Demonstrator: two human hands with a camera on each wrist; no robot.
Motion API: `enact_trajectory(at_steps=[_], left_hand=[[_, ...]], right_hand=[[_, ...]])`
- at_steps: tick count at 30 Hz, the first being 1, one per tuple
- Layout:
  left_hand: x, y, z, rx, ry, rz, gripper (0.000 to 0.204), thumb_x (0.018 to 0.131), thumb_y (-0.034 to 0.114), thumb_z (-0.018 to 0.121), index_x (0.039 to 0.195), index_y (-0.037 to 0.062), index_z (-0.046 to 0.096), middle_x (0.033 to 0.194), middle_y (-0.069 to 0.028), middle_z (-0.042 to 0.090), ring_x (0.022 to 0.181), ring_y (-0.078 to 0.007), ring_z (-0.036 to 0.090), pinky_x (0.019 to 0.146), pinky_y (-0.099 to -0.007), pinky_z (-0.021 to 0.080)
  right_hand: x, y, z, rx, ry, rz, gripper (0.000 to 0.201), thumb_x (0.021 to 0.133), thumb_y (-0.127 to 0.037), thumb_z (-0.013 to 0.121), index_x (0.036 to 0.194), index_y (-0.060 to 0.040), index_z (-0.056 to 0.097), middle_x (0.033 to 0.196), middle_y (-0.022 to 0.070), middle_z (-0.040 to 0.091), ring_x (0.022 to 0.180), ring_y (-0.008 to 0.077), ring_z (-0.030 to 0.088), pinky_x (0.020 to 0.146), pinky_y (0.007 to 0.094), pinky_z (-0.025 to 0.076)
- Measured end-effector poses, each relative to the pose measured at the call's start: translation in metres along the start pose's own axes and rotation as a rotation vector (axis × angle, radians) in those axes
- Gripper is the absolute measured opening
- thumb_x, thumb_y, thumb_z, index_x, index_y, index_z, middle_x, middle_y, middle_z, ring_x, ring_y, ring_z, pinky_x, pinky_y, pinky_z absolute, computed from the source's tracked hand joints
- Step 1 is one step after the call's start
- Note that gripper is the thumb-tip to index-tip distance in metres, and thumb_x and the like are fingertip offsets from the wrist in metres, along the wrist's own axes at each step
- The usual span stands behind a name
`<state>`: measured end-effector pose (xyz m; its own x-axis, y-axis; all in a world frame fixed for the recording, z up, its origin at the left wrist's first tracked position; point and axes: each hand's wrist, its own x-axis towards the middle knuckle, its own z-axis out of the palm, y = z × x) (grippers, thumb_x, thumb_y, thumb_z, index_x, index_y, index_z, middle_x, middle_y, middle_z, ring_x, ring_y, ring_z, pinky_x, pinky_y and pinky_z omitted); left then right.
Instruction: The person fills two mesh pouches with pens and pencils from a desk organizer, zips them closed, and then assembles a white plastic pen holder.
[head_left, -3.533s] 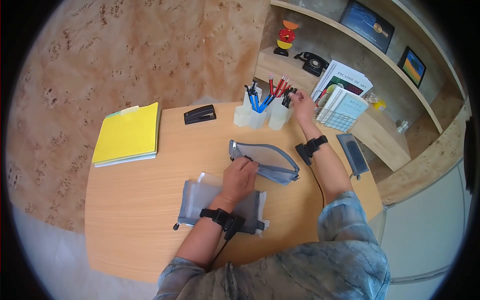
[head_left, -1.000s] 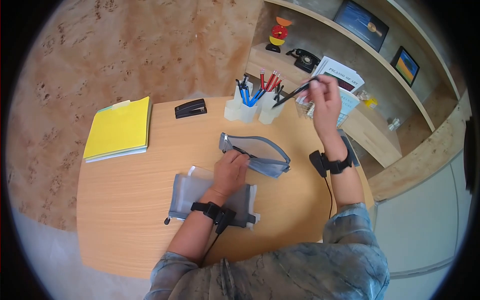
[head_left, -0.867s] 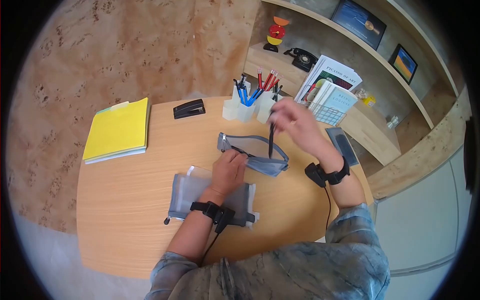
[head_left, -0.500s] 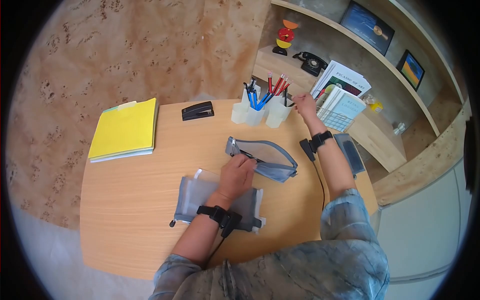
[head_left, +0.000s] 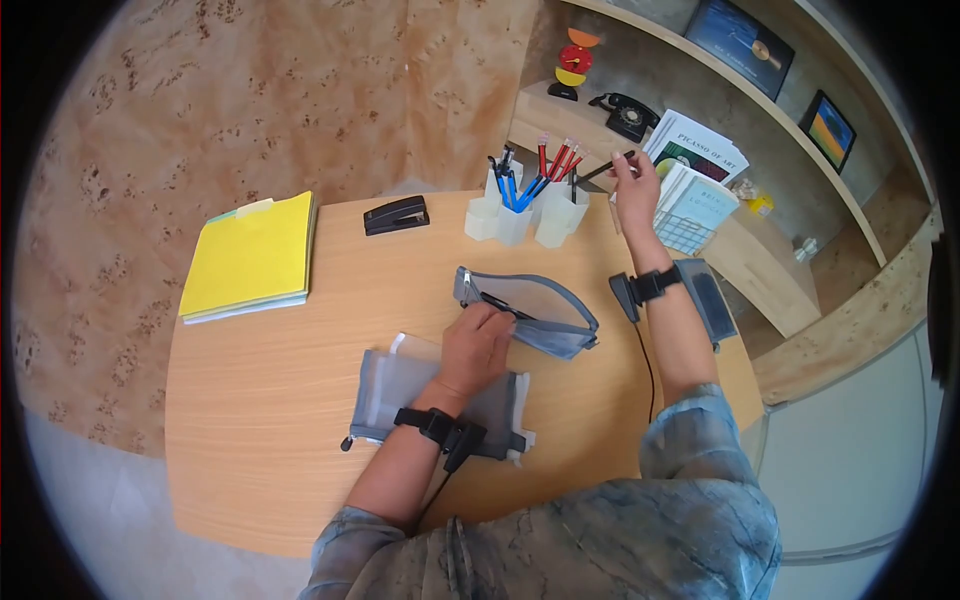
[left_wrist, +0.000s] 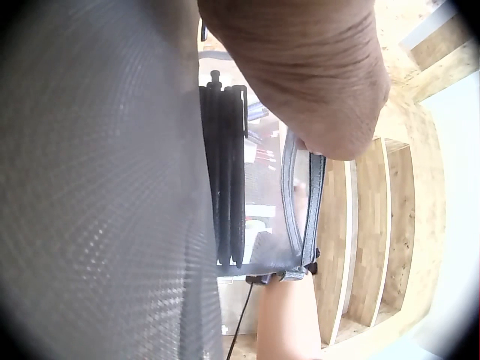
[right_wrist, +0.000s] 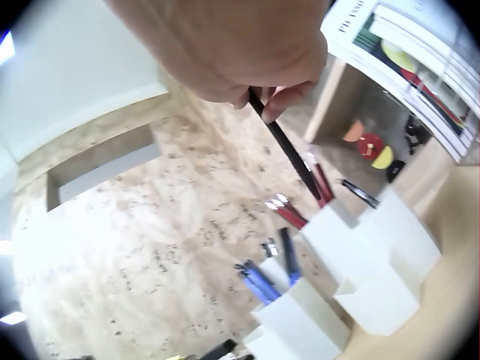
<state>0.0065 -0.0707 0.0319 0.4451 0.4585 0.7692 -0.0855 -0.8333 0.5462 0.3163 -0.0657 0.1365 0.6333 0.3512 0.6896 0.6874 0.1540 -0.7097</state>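
My left hand (head_left: 475, 350) grips the near edge of a grey mesh zip pouch (head_left: 560, 335), which stands open on the desk. Through the mesh in the left wrist view, several black pens (left_wrist: 225, 172) lie side by side in the pouch. My right hand (head_left: 637, 195) is raised by the pen holder (head_left: 553, 222) and pinches a black pen (right_wrist: 289, 150) between thumb and fingers. That pen slants down toward the holder's top. Red pencils (head_left: 562, 158) and blue pens (head_left: 515, 195) stand in the white holder cups.
More mesh pouches (head_left: 400, 390) lie stacked under my left wrist. A black stapler (head_left: 397, 215) and yellow folders (head_left: 250, 255) sit farther left. A wire rack of books (head_left: 690, 205) stands behind my right hand, and a dark grey pouch (head_left: 705, 300) lies at the right edge.
My right hand lowered a black pen to the pouch, returned to the holder, and has now lifted another black pen. My left hand has stayed on the pouch.
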Motion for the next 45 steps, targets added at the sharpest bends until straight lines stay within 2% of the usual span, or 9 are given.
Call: enact_trajectory(at_steps=[5, 8, 11, 16, 20, 28, 34, 40, 45], left_hand=[[-0.001, -0.003, 0.003, -0.002, 0.01, 0.004, 0.012, 0.075, 0.002, 0.062, 0.087, 0.0045, 0.062, 0.078, -0.0096, 0.056, 0.072, -0.0288, 0.057, 0.061, -0.0362, 0.048], [-0.001, -0.003, 0.004, -0.005, 0.028, 0.022, 0.012, 0.075, 0.002, 0.062, 0.087, 0.0042, 0.062, 0.077, -0.0096, 0.055, 0.071, -0.0287, 0.056, 0.06, -0.0362, 0.047], [-0.002, -0.005, 0.003, -0.01, -0.001, 0.007, 0.012, 0.075, 0.001, 0.062, 0.087, 0.0039, 0.062, 0.077, -0.0096, 0.055, 0.071, -0.0285, 0.056, 0.061, -0.036, 0.048], [-0.002, -0.003, 0.001, -0.016, 0.002, 0.012, 0.012, 0.075, 0.002, 0.063, 0.087, 0.0038, 0.062, 0.078, -0.0099, 0.055, 0.072, -0.0285, 0.057, 0.062, -0.0355, 0.048], [-0.002, -0.006, 0.003, -0.02, -0.007, -0.003, 0.013, 0.075, 0.002, 0.063, 0.088, 0.0039, 0.062, 0.079, -0.01, 0.056, 0.072, -0.0287, 0.057, 0.062, -0.0356, 0.048], [0.0, -0.004, 0.0, -0.02, -0.014, -0.021, 0.012, 0.076, -0.002, 0.061, 0.087, 0.0019, 0.063, 0.077, -0.0114, 0.055, 0.07, -0.028, 0.058, 0.061, -0.0333, 0.048], [-0.001, -0.003, 0.001, 0.003, -0.008, -0.009, 0.014, 0.075, 0.0, 0.061, 0.088, 0.0033, 0.062, 0.078, -0.0106, 0.056, 0.072, -0.0292, 0.058, 0.061, -0.0354, 0.048], [-0.002, -0.004, 0.002, 0.006, 0.002, -0.005, 0.012, 0.076, 0.002, 0.061, 0.087, 0.0038, 0.062, 0.079, -0.0102, 0.056, 0.072, -0.0296, 0.057, 0.061, -0.0365, 0.048], [-0.002, -0.003, 0.002, -0.004, 0.006, -0.001, 0.011, 0.076, 0.002, 0.062, 0.087, 0.0038, 0.062, 0.078, -0.0103, 0.055, 0.071, -0.0294, 0.057, 0.061, -0.0365, 0.047]], right_hand=[[-0.053, -0.117, -0.026, 0.254, -0.578, 0.064, 0.013, 0.092, -0.017, 0.056, 0.097, -0.0049, 0.055, 0.079, 0.0039, 0.065, 0.064, 0.0087, 0.062, 0.053, 0.0208, 0.044], [-0.079, -0.144, -0.03, 0.021, -1.066, 0.166, 0.012, 0.091, -0.016, 0.057, 0.094, -0.004, 0.056, 0.077, 0.0038, 0.066, 0.063, 0.009, 0.062, 0.054, 0.0211, 0.045], [-0.086, -0.134, -0.026, -0.232, -1.389, 0.036, 0.012, 0.089, -0.016, 0.058, 0.089, -0.0034, 0.058, 0.07, 0.0029, 0.064, 0.06, 0.0089, 0.062, 0.054, 0.022, 0.045], [-0.045, -0.036, 0.0, -0.144, -0.7, 0.319, 0.013, 0.084, -0.014, 0.062, 0.084, -0.0013, 0.062, 0.066, 0.0057, 0.062, 0.053, 0.0119, 0.059, 0.055, 0.026, 0.046], [0.0, 0.097, 0.027, -0.444, -0.227, 0.214, 0.016, 0.078, -0.016, 0.067, 0.084, -0.0018, 0.064, 0.068, 0.0071, 0.064, 0.06, 0.017, 0.061, 0.06, 0.0306, 0.048], [0.028, 0.124, 0.041, -0.476, -0.422, 0.267, 0.019, 0.071, -0.021, 0.071, 0.076, -0.0031, 0.071, 0.072, 0.0137, 0.067, 0.067, 0.0228, 0.063, 0.065, 0.034, 0.047], [0.024, 0.081, 0.02, -0.417, 0.245, 0.056, 0.025, 0.081, -0.025, 0.066, 0.09, -0.0017, 0.065, 0.078, 0.0127, 0.066, 0.072, 0.0235, 0.064, 0.066, 0.0341, 0.048], [-0.026, -0.067, -0.029, 0.188, -0.081, 0.03, 0.016, 0.092, -0.017, 0.056, 0.095, -0.0011, 0.054, 0.077, 0.0034, 0.062, 0.073, 0.0098, 0.059, 0.063, 0.0232, 0.044], [-0.093, -0.136, -0.044, -0.119, -0.726, -0.078, 0.015, 0.087, -0.017, 0.06, 0.093, -0.0035, 0.057, 0.079, 0.0071, 0.064, 0.072, 0.016, 0.061, 0.064, 0.0288, 0.046]])
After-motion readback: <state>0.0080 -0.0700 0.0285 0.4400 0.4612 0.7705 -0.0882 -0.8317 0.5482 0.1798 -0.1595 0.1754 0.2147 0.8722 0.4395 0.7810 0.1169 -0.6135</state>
